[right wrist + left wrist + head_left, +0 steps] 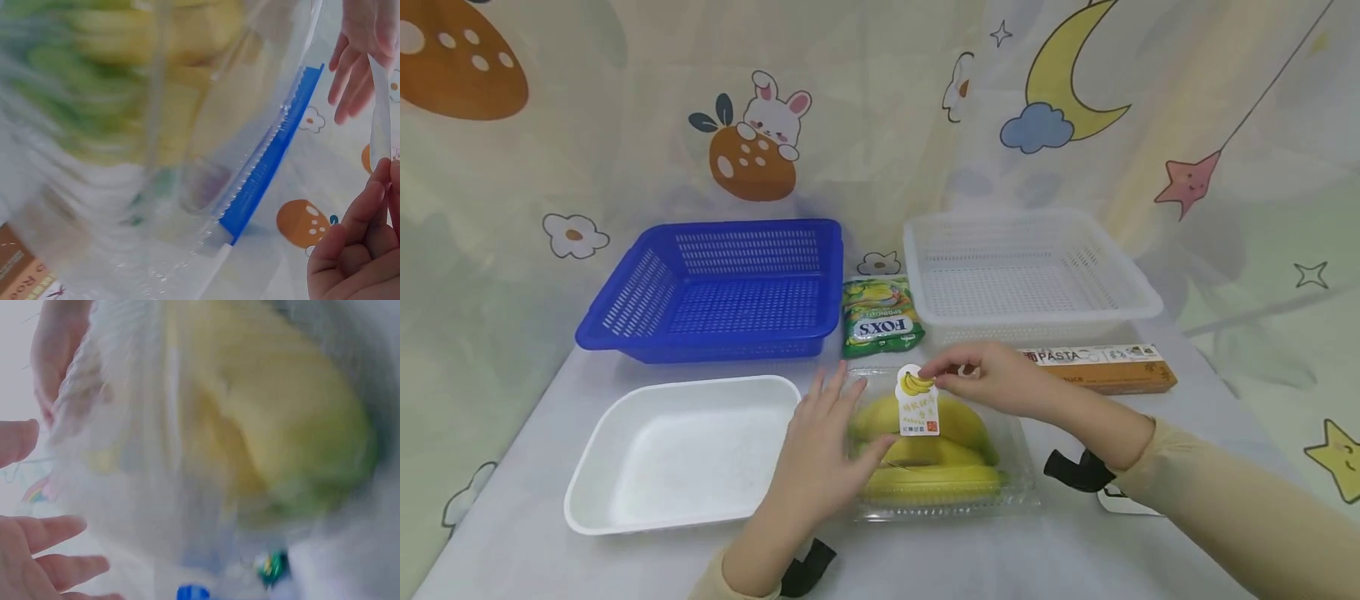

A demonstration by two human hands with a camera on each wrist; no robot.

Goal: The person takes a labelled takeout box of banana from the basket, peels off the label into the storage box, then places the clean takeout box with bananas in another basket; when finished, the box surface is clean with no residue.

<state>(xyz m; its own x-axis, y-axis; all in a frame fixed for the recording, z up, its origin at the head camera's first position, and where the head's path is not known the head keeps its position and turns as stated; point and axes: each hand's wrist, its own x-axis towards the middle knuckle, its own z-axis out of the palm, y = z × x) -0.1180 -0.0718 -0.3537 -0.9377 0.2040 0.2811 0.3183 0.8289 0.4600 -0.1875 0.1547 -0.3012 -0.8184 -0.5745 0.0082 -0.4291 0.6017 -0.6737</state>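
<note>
A white label (917, 410) with a banana picture is pinched by its top edge between the thumb and fingertips of my right hand (992, 379). Seen edge-on in the right wrist view, the label (380, 119) stands out away from the clear plastic box. Below it in the head view lies that box (1018, 467), with several yellow bananas (928, 483) inside, some with greenish ends. My left hand (826, 442) is spread at the box's left side, thumb reaching over the lid. The left wrist view shows its fingers (59, 532) straight and apart.
A white tray (625, 517) sits left of the box. Behind stand a blue basket (715, 337) and a white basket (1037, 312), with a green FOX'S bag (880, 325) between them. A pasta box (1120, 375) lies behind my right forearm. A patterned curtain (880, 108) hangs at the back.
</note>
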